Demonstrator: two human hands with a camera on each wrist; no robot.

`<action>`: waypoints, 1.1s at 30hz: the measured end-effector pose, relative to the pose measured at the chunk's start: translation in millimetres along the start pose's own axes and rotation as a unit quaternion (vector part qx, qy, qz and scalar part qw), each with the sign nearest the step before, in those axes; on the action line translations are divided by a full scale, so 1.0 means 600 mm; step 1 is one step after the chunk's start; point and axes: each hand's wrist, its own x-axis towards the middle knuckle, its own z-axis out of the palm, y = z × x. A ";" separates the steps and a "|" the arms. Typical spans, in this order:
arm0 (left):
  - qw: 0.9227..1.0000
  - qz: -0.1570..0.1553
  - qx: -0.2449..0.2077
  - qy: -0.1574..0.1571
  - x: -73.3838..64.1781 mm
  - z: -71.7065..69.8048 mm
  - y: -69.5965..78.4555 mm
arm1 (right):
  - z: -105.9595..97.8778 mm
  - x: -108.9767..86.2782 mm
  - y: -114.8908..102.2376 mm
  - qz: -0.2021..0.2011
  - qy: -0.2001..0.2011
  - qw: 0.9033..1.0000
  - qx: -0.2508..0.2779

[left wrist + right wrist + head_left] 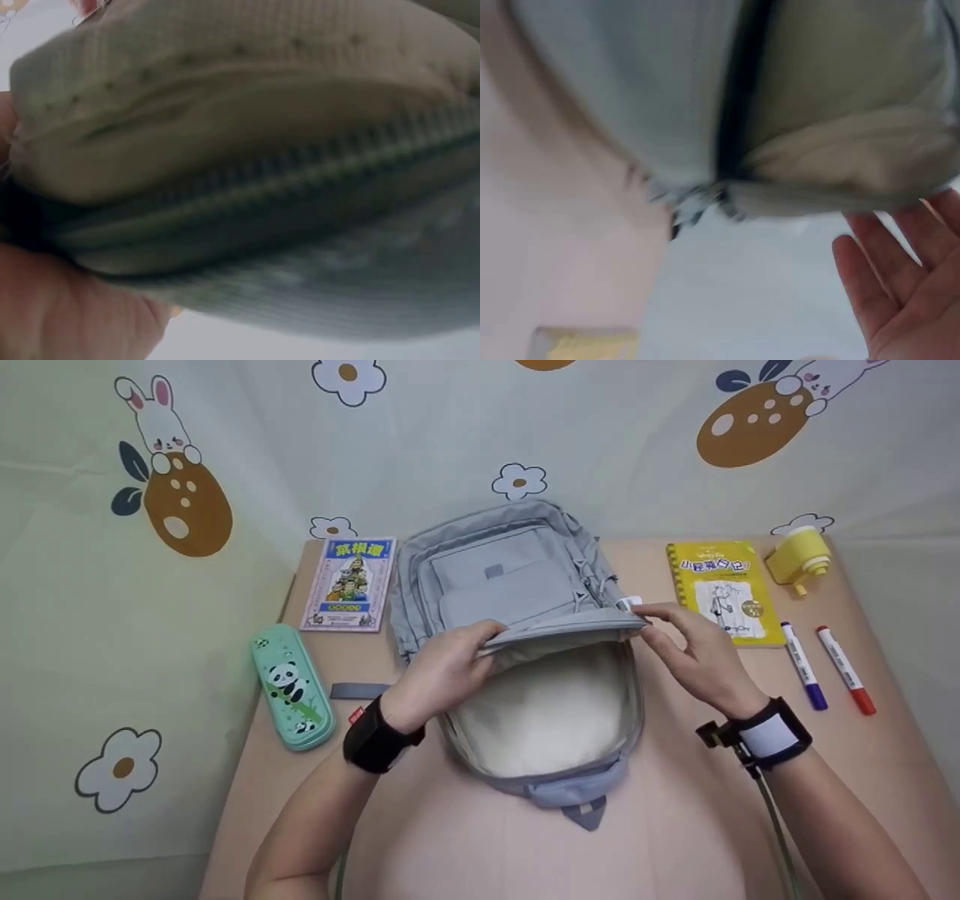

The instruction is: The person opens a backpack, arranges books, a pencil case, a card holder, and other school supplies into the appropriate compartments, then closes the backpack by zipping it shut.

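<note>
A grey backpack (517,577) lies on its back with its main compartment unzipped, showing a pale lining (551,716). My left hand (450,667) grips the raised edge of the front flap, thumb on top; in the left wrist view, the zipper teeth (322,176) run past the thumb (75,307). At the flap's right end is my right hand (697,652). In the right wrist view, its fingers (885,262) are fairly straight and reach the flap's edge, some tips hidden behind it. A small white object (630,602), unclear in kind, shows beside the flap.
Left of the backpack lie a pink-bordered book (351,585) and a green panda pencil case (292,686). On the right are a yellow spiral-edged book (724,592), a yellow pencil sharpener (799,559), a blue marker (804,666) and a red marker (846,669).
</note>
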 end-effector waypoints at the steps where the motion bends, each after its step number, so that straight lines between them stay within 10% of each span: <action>1: 1.000 0.000 -0.004 0.000 0.002 -0.001 -0.001 | -0.005 0.001 0.010 0.026 -0.007 1.000 -0.005; 7: 1.000 -0.003 -0.017 0.000 0.011 -0.008 -0.009 | -0.036 0.022 0.092 0.187 -0.095 0.973 -0.097; 17: 0.999 -0.016 -0.029 0.001 0.026 -0.012 -0.009 | -0.062 0.054 0.200 0.325 -0.162 0.918 -0.160; 33: 0.999 -0.015 -0.023 -0.018 0.024 -0.007 -0.009 | -0.038 0.055 0.236 0.319 -0.181 0.909 -0.195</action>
